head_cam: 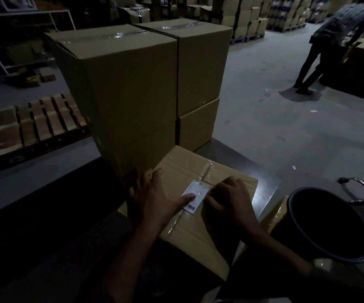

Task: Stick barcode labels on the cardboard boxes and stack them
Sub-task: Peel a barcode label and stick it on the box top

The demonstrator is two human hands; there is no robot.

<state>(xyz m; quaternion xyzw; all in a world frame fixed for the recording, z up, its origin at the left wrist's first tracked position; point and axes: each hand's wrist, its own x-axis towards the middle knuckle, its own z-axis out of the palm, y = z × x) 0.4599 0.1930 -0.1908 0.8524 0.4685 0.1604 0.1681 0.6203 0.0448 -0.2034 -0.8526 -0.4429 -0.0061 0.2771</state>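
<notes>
Cardboard box (198,235): flat on table, steady for pressing.
Label (195,197): on tape seam.
Left hand (154,197): spread — thumb pins label.
Right hand (231,200): 3 o'clock, curled fingertips smoothing edge.

A dark tabletop (238,154) carries the boxes — its bare far corner shows a dull sheen. Directly on it lies a low cardboard box (200,228), nearest the camera, with a taped seam across its top. Behind it, two stacks of boxes stand side by side and touching: a left stack (122,88) and a right stack (200,68), each with its upper box resting on a lower one — tape glints on top.
</notes>
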